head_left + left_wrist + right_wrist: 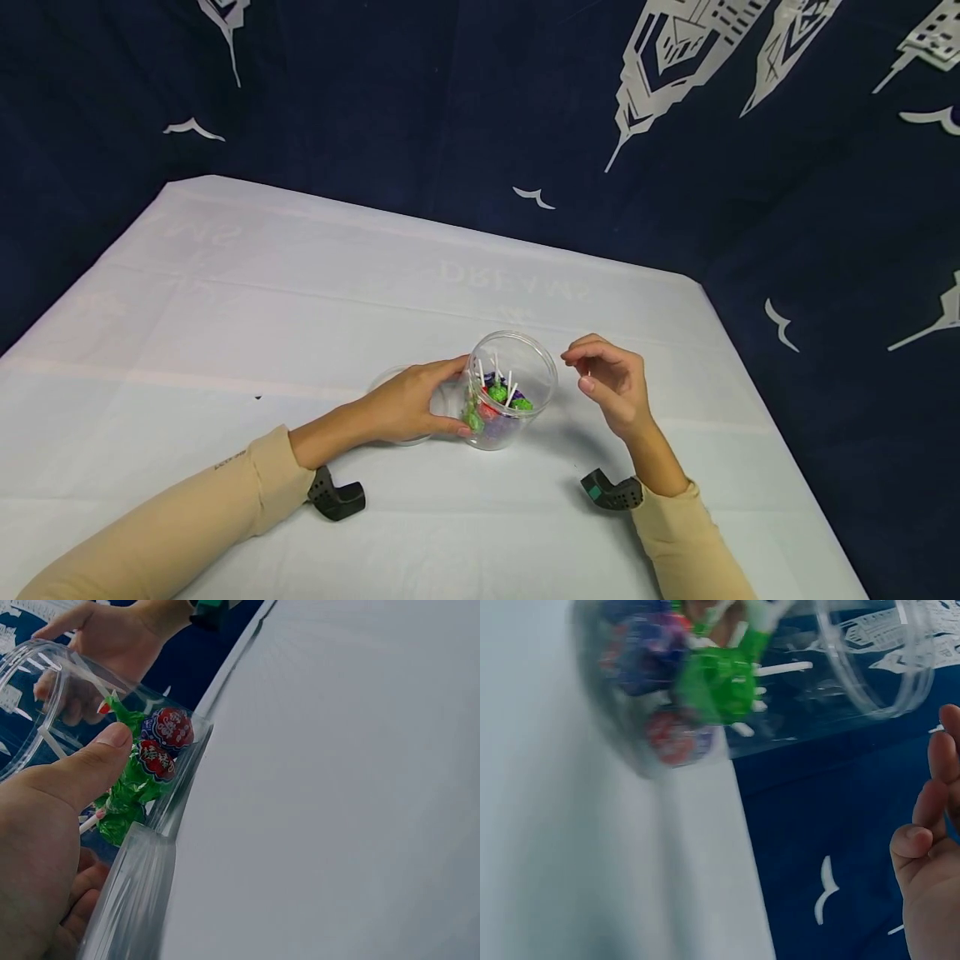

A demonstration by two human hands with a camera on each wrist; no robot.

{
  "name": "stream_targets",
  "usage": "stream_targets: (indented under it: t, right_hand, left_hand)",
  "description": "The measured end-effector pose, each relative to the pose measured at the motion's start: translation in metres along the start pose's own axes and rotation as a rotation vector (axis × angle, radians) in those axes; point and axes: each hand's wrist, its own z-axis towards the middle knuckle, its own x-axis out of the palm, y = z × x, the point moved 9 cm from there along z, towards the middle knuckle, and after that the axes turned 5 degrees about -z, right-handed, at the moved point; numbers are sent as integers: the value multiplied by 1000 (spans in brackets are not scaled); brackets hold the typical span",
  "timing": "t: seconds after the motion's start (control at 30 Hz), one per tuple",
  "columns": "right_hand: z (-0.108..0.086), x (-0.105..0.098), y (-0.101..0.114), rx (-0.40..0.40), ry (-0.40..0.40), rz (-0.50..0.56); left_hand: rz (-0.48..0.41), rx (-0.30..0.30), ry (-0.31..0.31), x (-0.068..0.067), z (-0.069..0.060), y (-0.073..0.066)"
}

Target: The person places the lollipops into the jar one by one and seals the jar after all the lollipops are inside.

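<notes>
A clear plastic jar (517, 358) stands on the white table with several wrapped lollipops (498, 392) inside, in green, red and purple wrappers, their white sticks pointing up. My left hand (408, 400) holds the jar from its left side, thumb at the near side and fingers at the far side. Beneath that hand lies a clear round lid (411, 440), partly hidden; its ridged edge also shows in the left wrist view. To the right of the jar, my right hand (611, 383) is raised apart from it, fingers loosely bent and holding nothing.
The white tablecloth (315, 317) covers the table, with a small dark speck (258, 397) at the left. A dark blue curtain (375, 100) with white printed buildings and birds hangs behind it. Black bands with camera mounts (337, 496) sit at both wrists.
</notes>
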Motion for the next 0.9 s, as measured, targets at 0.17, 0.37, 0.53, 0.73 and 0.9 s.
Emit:
stream_targets:
  t: [0.17,0.37,0.53,0.73,0.9]
  right_hand:
    - [-12,5,-8,-20,5,21]
    - [-23,9,-18,15,-10,56]
    - [-29,14,-27,62,9,58]
    - [-34,21,-40,170,59,6]
    - [-38,28,-48,273,113,-26]
  left_hand:
    - [-7,-2,0,0,0,0]
    - [-7,-3,6,1,1,0]
    - [-4,-4,4,1,1,-1]
    - [6,-9,5,1,0,-1]
    - [14,-9,0,0,-1,-1]
